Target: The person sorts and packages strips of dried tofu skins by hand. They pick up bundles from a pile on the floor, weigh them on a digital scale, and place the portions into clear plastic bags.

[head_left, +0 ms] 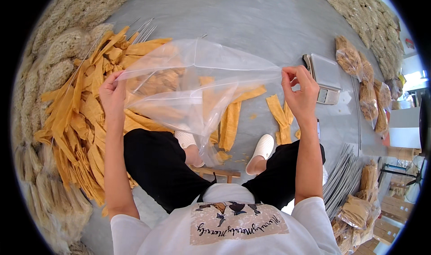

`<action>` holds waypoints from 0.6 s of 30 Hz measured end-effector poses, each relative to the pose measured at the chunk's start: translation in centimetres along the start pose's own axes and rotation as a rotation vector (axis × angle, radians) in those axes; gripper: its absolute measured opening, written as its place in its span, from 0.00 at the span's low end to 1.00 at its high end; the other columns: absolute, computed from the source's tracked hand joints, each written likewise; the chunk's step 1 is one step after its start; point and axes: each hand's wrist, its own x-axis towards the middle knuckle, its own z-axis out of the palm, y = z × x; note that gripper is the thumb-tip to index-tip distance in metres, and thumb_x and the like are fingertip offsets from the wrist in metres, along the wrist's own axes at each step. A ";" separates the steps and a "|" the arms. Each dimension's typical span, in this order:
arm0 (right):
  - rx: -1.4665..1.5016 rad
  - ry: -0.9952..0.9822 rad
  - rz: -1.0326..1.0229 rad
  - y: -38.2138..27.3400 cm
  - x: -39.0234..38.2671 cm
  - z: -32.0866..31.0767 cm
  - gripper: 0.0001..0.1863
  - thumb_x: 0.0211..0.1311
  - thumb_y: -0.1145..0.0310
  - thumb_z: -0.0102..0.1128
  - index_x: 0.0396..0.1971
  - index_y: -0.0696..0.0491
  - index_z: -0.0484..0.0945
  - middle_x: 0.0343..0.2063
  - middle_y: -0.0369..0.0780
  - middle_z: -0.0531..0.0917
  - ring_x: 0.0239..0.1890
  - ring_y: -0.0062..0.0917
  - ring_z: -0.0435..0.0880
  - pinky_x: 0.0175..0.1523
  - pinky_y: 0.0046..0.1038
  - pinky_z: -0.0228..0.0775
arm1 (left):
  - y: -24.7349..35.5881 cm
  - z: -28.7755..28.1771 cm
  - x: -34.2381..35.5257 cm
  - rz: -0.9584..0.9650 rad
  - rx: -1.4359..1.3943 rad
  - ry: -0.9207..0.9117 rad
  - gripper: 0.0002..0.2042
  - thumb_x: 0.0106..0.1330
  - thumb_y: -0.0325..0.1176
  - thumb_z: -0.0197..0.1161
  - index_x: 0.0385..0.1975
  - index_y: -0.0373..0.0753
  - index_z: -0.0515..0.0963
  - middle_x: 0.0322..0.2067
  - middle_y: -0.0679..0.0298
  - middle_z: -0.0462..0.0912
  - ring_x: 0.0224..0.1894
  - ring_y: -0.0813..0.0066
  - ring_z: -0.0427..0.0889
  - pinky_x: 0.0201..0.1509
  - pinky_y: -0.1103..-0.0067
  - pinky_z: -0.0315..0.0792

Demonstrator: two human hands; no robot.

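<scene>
A clear plastic bag (pixel 211 56) is stretched wide between my two hands, its mouth spread and its lower part hanging toward my feet. My left hand (pixel 112 92) pinches one edge of it, above a big heap of crinkled yellow-brown dried strips (pixel 92 113). At the opposite edge, the thumb and fingers of my right hand (pixel 301 90) pinch the film. The bag looks empty; more strips show through it. A few loose strips (pixel 230 126) lie on the floor between my feet, and others (pixel 279 116) lie below my right hand.
A small scale (pixel 324 73) stands just beyond my right hand. Filled clear bags (pixel 359 71) lie farther right, with a bundle of thin grey rods (pixel 343 170) nearer me. Stacked pale fibrous bundles (pixel 49 80) line the left side. A low wooden stool (pixel 217 172) is between my legs.
</scene>
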 end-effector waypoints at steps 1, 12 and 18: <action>0.005 0.021 -0.002 -0.2 0.1 0.3 0.06 0.50 0.81 0.60 0.29 0.57 0.77 0.23 0.37 0.79 0.23 0.21 0.77 0.26 0.21 0.68 | -0.2 0.0 0.1 0.018 -0.016 0.020 0.07 0.67 0.31 0.58 0.38 0.36 0.80 0.18 0.82 0.69 0.17 0.95 0.56 0.19 0.89 0.47; 0.057 0.110 0.106 0.1 0.0 1.3 0.05 0.50 0.81 0.59 0.28 0.57 0.77 0.24 0.37 0.79 0.24 0.20 0.77 0.25 0.20 0.67 | 1.4 2.0 -0.8 0.126 -0.005 0.017 0.07 0.67 0.28 0.56 0.37 0.33 0.80 0.20 0.80 0.69 0.21 0.93 0.60 0.23 0.89 0.53; 0.109 0.040 0.230 0.3 -0.2 1.9 0.08 0.49 0.82 0.57 0.30 0.56 0.78 0.25 0.38 0.78 0.26 0.21 0.77 0.24 0.20 0.66 | 2.1 2.8 -1.2 0.150 -0.017 0.046 0.07 0.66 0.29 0.57 0.36 0.32 0.80 0.21 0.79 0.70 0.22 0.92 0.61 0.24 0.89 0.55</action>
